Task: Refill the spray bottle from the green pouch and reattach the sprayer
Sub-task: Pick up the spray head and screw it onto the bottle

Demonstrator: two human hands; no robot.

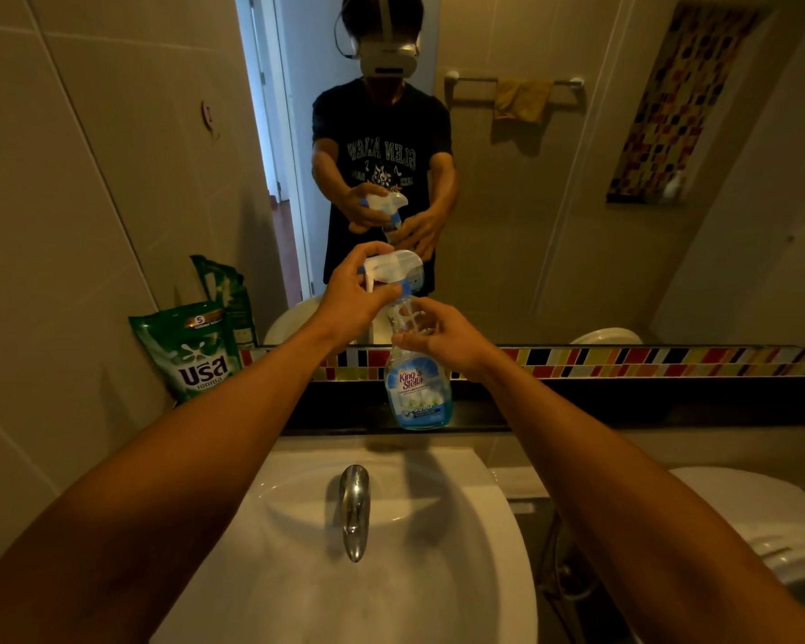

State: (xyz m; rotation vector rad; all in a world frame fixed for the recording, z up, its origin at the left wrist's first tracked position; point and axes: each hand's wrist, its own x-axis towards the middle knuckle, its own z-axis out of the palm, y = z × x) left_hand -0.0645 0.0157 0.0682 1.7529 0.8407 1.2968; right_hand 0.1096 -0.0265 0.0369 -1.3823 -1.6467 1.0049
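Head view: left hand fingers clamp the white sprayer atop the bottle's neck; right hand fingers wrap the spray bottle, standing on the dark ledge behind the sink; green pouch leans far left, against the wall.

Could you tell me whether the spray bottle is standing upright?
Upright: the spray bottle stands on the dark ledge, neck up.

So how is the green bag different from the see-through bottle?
The green soft refill pouch leans on the wall, untouched; the clear plastic spray bottle stands upright, gripped by the right hand, while the left hand grips its white sprayer. Both sit on the dark ledge.
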